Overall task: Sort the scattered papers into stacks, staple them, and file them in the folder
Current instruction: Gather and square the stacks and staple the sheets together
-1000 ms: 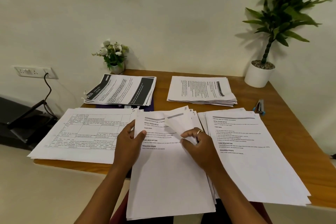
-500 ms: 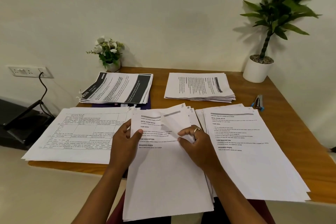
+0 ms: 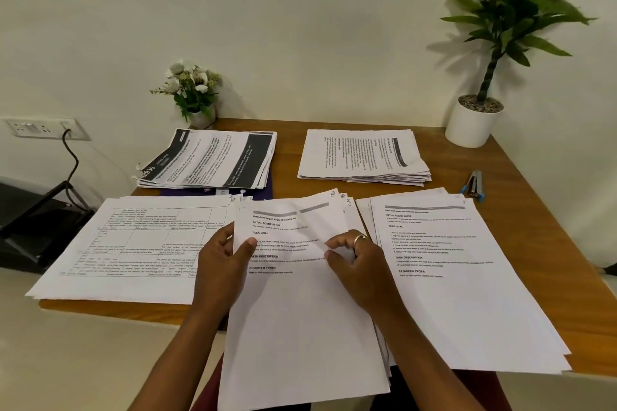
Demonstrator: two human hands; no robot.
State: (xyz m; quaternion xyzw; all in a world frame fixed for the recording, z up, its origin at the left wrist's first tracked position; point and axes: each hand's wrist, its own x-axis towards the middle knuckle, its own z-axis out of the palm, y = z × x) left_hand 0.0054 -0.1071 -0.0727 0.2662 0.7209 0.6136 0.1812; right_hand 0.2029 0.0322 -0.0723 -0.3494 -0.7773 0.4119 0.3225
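A middle paper stack [image 3: 300, 327] hangs over the table's near edge. My left hand [image 3: 222, 264] grips its left edge, thumb on top. My right hand [image 3: 360, 264], with a ring, pinches the curled top sheets near the stack's right side. A table-printed stack [image 3: 133, 243] lies to the left and a text stack [image 3: 460, 294] to the right. Behind lie a dark-banded stack [image 3: 210, 160] on a purple folder [image 3: 267, 187] and another text stack [image 3: 364, 157]. A blue stapler [image 3: 474, 185] lies at the right.
A wooden table [image 3: 534, 210] stands against a white wall. A small flower pot [image 3: 197, 93] is at the back left, a tall potted plant [image 3: 474, 120] at the back right. A wall socket with a cable [image 3: 66, 143] and a black stand [image 3: 33, 220] are at the left.
Both hands stay on the middle stack; my right fingers have shifted slightly on the curled top sheets. The view has tilted a little.
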